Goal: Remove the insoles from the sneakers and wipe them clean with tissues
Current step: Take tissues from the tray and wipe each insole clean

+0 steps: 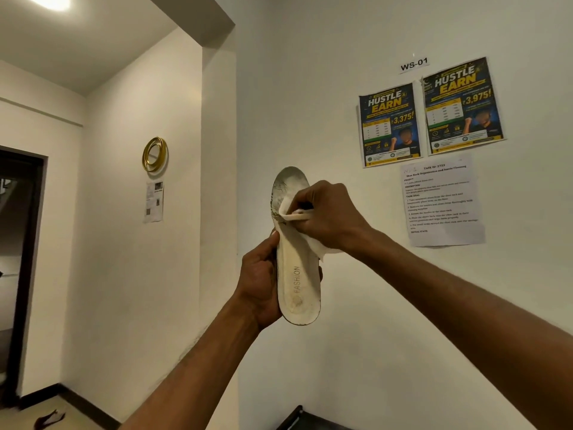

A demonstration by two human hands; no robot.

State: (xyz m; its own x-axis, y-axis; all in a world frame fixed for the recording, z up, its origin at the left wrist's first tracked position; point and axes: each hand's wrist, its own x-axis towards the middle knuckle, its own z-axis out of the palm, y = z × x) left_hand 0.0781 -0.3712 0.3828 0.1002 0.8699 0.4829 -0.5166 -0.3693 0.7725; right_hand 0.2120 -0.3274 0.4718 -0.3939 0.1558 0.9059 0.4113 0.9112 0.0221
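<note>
Insole: cream, held upright in mid-air at frame ctr, in front of the white wall. Heel at btm, toe at top, top face toward the camera w/ "FASHION" printed along the heel half. Toe end is grey w/ dark scuffs; heel half is paler.

Left hand grips the heel half from the left: thumb on the left edge, fingers curled round the back, one fingertip showing at the right edge. Right hand comes in from the right, fingers pinched on a crumpled white tissue & pressing it onto the insole just below the toe area. A loose tail of tissue hangs down along the insole's right edge.

On the wall, right of the hands: "WS-01" label; under it a left poster & right poster, both dark "HUSTLE & EARN", side by side; printed task sheet below them.

Left of the insole, on the farther wall: gold ring w/ a small paper notice beneath. Far left: dark doorway. Top left: ceiling light. Btm edge: corner of a dark object, can't tell what.
</note>
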